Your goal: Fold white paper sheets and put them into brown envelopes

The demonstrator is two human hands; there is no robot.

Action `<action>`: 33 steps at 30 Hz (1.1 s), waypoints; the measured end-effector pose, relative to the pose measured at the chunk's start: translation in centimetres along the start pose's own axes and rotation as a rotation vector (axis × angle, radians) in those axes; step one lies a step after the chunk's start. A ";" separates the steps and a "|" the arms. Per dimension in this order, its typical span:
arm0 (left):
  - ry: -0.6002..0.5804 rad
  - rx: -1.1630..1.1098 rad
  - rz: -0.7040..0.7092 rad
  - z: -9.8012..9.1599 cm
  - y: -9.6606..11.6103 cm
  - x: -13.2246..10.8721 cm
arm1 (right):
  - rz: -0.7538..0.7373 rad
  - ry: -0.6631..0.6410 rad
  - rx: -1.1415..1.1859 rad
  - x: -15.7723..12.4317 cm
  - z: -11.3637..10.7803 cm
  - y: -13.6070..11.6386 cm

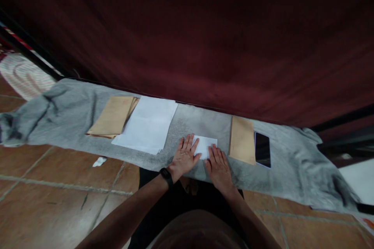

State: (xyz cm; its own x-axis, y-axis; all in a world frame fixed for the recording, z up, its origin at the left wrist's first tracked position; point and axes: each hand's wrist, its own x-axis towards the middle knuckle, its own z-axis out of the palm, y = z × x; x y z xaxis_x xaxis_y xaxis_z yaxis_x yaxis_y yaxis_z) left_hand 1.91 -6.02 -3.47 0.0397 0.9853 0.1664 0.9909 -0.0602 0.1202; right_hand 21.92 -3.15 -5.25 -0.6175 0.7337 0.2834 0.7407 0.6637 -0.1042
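Note:
A small white piece of paper (205, 144), seemingly folded, lies flat on the grey cloth in front of me. My left hand (184, 155) rests on its left edge with the fingers stretched out; a dark band is on that wrist. On the paper's lower right corner lies my right hand (218, 167), palm down with its fingers extended. Parts of the paper are hidden under both hands. Left of them is a stack of white sheets (149, 124), and to the right sits a brown envelope (242, 140).
Several brown envelopes (112, 116) are piled at the left, partly beside the white sheets. A phone (262, 149) lies right of the single envelope. The grey cloth (201, 118) covers a narrow surface against a dark red upright panel (204, 46). A white scrap (99, 162) is on the tiled floor.

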 end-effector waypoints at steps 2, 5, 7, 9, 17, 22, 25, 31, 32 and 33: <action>0.012 -0.004 0.006 -0.1 -0.3 -0.2 | 0.013 0.001 0.003 -0.2 0.1 0.1; 0.007 0.000 0.055 -0.3 -1.0 -0.8 | 0.013 0.009 0.006 -0.2 0.2 0.1; -0.031 0.016 0.104 -0.6 -1.6 -1.2 | 0.015 0.018 0.009 -0.2 0.3 0.1; -0.089 0.047 0.139 -0.9 -2.0 -1.4 | 0.014 0.023 0.019 -0.1 0.2 0.1; -0.219 0.218 0.223 -1.2 -1.4 -0.6 | 0.000 -0.032 0.037 1.3 -1.0 0.6; -0.161 0.087 0.191 -2.0 -1.3 -0.1 | -0.004 -0.082 0.062 1.7 -1.8 1.3; -0.109 -0.099 0.126 -3.8 -1.7 0.4 | 0.010 -0.079 0.163 2.2 -2.4 2.2; 0.125 -0.711 -0.249 -6.1 -3.3 2.6 | 0.274 0.044 0.602 4.6 -3.7 4.2; 0.165 -0.823 -0.308 -5.9 -3.6 3.0 | 0.320 0.055 0.637 5.1 -3.7 4.3; 0.191 -0.921 -0.357 -5.5 -3.8 3.4 | 0.353 0.056 0.646 5.6 -3.7 4.3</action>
State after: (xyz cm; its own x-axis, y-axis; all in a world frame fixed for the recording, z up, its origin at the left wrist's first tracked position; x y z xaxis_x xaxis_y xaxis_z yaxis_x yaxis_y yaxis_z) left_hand -2.40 -3.37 1.99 -0.3419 0.9324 0.1173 0.4522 0.0538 0.8903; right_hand 22.65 3.29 -0.65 -0.3441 0.9223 0.1760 0.5785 0.3559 -0.7340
